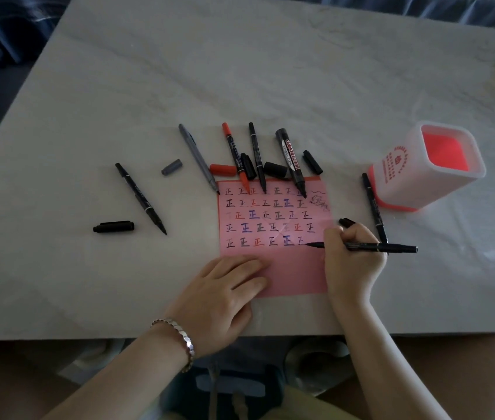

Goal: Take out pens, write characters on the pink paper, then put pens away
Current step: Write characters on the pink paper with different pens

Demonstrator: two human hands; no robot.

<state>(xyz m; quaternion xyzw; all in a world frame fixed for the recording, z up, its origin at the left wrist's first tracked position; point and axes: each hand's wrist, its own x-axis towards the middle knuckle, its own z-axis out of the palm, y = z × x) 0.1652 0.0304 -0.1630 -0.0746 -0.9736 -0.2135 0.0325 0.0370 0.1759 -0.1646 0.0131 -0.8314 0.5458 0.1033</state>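
The pink paper (pixel 294 268) lies on the marble table, with several rows of written characters on it. My right hand (pixel 352 262) grips a black pen (pixel 379 246), its tip touching the paper at the right end of the bottom row. My left hand (pixel 225 292) rests flat on the paper's lower left corner, fingers straight. Uncapped pens lie fanned along the paper's top edge: a grey pen (pixel 196 156), a red pen (pixel 235 156), a thin black pen (pixel 257 156) and a thick whiteboard marker (pixel 290 157). The white and red pen holder (pixel 403 177) stands empty at the right.
Another black pen (pixel 140 198) and its cap (pixel 114 227) lie to the left. A black pen (pixel 374 207) lies beside the holder. Loose caps, grey (pixel 171 167), red (pixel 222 169) and black (pixel 312 161), sit near the fanned pens. The table's front edge (pixel 88 336) is close to me.
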